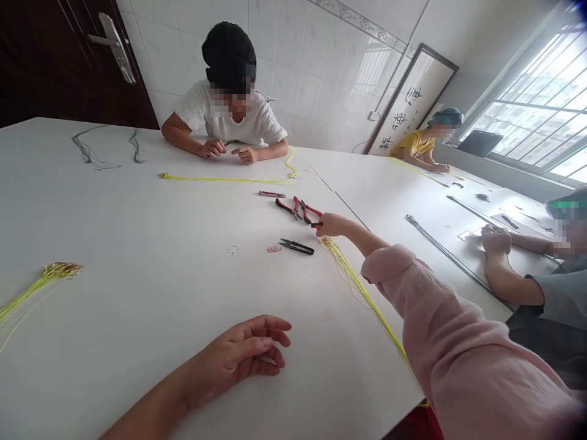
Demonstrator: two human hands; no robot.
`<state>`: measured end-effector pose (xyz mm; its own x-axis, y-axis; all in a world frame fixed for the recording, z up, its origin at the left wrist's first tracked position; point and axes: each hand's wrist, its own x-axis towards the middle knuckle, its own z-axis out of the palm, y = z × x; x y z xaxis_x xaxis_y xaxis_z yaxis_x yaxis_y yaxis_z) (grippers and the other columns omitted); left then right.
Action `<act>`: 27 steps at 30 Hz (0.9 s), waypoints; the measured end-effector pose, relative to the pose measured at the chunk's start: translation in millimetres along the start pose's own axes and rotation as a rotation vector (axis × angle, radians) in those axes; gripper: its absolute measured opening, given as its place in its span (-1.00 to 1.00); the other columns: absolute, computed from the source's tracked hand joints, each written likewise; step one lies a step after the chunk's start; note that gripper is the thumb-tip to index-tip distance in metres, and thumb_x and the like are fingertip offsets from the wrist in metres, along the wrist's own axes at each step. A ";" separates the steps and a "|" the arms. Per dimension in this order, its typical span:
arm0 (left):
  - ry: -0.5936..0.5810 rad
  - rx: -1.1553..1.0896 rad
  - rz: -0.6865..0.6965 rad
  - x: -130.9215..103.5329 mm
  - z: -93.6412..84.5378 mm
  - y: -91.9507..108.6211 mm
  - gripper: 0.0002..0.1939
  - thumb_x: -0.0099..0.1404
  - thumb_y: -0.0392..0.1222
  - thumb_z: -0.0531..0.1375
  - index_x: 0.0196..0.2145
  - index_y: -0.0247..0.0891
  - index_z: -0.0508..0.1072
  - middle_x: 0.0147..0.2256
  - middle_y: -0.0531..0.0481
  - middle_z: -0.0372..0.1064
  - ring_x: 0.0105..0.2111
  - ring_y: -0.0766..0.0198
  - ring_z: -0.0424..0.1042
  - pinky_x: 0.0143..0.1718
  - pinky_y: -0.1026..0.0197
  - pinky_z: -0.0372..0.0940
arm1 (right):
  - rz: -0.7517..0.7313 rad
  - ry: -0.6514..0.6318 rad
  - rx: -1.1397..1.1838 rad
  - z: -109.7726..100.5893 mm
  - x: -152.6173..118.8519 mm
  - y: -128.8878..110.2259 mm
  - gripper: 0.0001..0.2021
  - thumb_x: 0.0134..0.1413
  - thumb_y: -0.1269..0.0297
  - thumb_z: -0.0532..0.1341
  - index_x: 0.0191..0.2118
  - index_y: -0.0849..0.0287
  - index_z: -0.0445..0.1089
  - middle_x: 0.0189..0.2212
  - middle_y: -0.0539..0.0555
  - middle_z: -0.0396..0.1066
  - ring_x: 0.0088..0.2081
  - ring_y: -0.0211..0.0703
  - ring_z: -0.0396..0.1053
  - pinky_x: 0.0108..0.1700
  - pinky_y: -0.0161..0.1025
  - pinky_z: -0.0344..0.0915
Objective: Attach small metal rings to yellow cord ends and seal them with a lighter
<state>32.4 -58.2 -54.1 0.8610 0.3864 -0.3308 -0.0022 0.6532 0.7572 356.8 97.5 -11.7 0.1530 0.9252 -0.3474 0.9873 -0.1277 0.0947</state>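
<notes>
My left hand [259, 347] rests over the white table [183, 293], palm turned sideways, fingers loosely curled and apart, holding nothing. My right hand [331, 225], below a pink sleeve, is closed on a small orange and black object [316, 225] that is mostly hidden by the fingers. Just left of and beyond it lie two red-and-black pliers [290, 208] [308, 211]. Black thread snips [297, 246] lie nearer, beside a small red-marked piece [274, 249]. A yellow cord bundle [362, 287] runs from near my right hand toward the table's front edge.
Another yellow bundle [50, 274] lies at the left; a long one [220, 178] lies before a person [232, 116] in white. A red pen-like tool [272, 194] is near the pliers. Two more people sit at the right, near dark cords [447, 256].
</notes>
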 end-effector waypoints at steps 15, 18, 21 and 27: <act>0.018 -0.002 0.038 -2.0 2.3 -0.6 -0.71 0.31 -0.20 0.09 -0.04 -0.19 0.45 -0.09 -0.12 0.27 -0.19 0.21 0.35 -0.01 0.03 0.23 | 0.043 -0.050 -0.023 8.4 -10.7 -6.7 -0.74 0.18 0.14 0.16 -0.16 0.26 0.36 -0.23 0.09 0.38 -0.25 -0.20 0.36 -0.20 -0.17 0.34; 0.032 -0.013 0.040 -1.7 2.3 -1.2 -0.71 0.31 -0.19 0.09 -0.04 -0.20 0.45 -0.09 -0.13 0.27 -0.19 0.21 0.35 -0.02 0.04 0.23 | 0.042 -0.061 0.005 5.8 -11.5 -2.2 -0.74 0.20 0.16 0.15 -0.13 0.26 0.36 -0.20 0.09 0.38 -0.24 -0.20 0.37 -0.20 -0.16 0.36; 0.026 -0.008 0.012 -2.7 4.2 2.3 -0.72 0.30 -0.19 0.11 -0.05 -0.20 0.45 -0.09 -0.13 0.27 -0.18 0.22 0.34 0.00 0.04 0.22 | 0.042 -0.056 0.046 1.9 -14.2 6.6 -0.73 0.20 0.14 0.14 -0.14 0.27 0.35 -0.24 0.07 0.37 -0.30 -0.23 0.36 -0.27 -0.22 0.35; 0.031 0.009 -0.004 -3.6 6.7 7.4 -0.73 0.28 -0.16 0.13 -0.08 -0.20 0.47 -0.10 -0.13 0.28 -0.19 0.21 0.34 0.01 0.03 0.22 | 0.018 -0.004 0.108 2.4 -19.1 11.3 -0.70 0.02 0.07 0.22 -0.25 0.22 0.39 -0.34 0.07 0.38 -0.42 -0.27 0.26 -0.43 -0.33 0.16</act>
<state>32.7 -59.1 -43.6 0.8448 0.4039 -0.3510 0.0058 0.6490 0.7608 365.1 77.5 -6.2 0.1710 0.9208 -0.3507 0.9832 -0.1825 0.0003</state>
